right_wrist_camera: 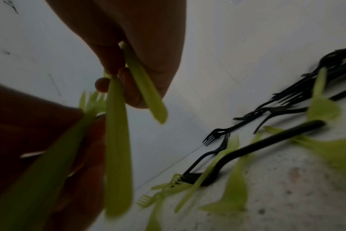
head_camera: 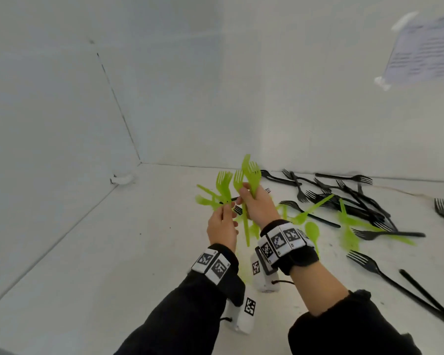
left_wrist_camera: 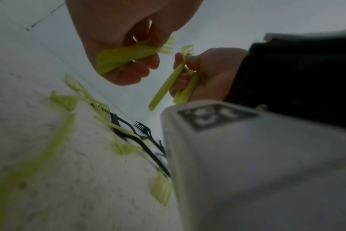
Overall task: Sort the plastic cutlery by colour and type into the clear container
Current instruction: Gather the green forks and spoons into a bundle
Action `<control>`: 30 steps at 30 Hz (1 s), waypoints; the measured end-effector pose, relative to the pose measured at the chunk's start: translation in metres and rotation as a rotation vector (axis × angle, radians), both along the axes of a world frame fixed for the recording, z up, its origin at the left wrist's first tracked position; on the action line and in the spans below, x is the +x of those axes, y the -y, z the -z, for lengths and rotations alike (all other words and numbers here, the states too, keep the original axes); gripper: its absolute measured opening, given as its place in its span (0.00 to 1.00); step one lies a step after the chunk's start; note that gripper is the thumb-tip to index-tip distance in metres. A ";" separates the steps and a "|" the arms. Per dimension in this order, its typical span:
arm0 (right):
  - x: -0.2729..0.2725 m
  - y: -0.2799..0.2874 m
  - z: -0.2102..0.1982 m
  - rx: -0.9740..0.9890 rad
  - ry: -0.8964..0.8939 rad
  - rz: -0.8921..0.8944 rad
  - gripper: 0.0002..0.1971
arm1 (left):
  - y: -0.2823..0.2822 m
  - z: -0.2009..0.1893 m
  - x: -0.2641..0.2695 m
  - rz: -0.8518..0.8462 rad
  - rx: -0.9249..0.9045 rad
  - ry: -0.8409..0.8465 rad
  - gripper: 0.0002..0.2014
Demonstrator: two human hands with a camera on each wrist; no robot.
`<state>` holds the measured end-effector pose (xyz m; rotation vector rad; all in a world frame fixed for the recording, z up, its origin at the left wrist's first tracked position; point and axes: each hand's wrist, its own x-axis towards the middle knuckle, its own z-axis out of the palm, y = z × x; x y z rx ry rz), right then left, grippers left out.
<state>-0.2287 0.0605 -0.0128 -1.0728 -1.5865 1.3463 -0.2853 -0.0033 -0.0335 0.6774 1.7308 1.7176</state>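
The white surface (head_camera: 87, 252) carries a scatter of black forks (head_camera: 344, 198) and green cutlery (head_camera: 349, 226) on the right. Above it near the far wall, the right hand (head_camera: 259, 203) grips upright green forks (head_camera: 250, 175); the left hand (head_camera: 222, 226) pinches another green fork (head_camera: 223, 183).

White walls (head_camera: 62, 111) meet in a corner w/ a dark seam (head_camera: 118, 106) at 11 o'clock. White speckled floor (head_camera: 100, 252) below. Printed paper (head_camera: 426, 49) taped to wall at 2 o'clock. Light soft, even.
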 end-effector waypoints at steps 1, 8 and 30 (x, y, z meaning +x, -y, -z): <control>0.005 0.005 0.002 0.000 0.028 -0.010 0.11 | 0.000 -0.001 0.007 0.037 0.006 0.024 0.12; 0.035 0.021 0.006 -0.025 0.079 0.037 0.12 | 0.007 0.001 0.038 0.172 0.010 0.062 0.11; 0.063 0.047 0.012 -0.138 0.109 0.018 0.18 | 0.021 0.009 0.052 0.232 -0.001 0.024 0.11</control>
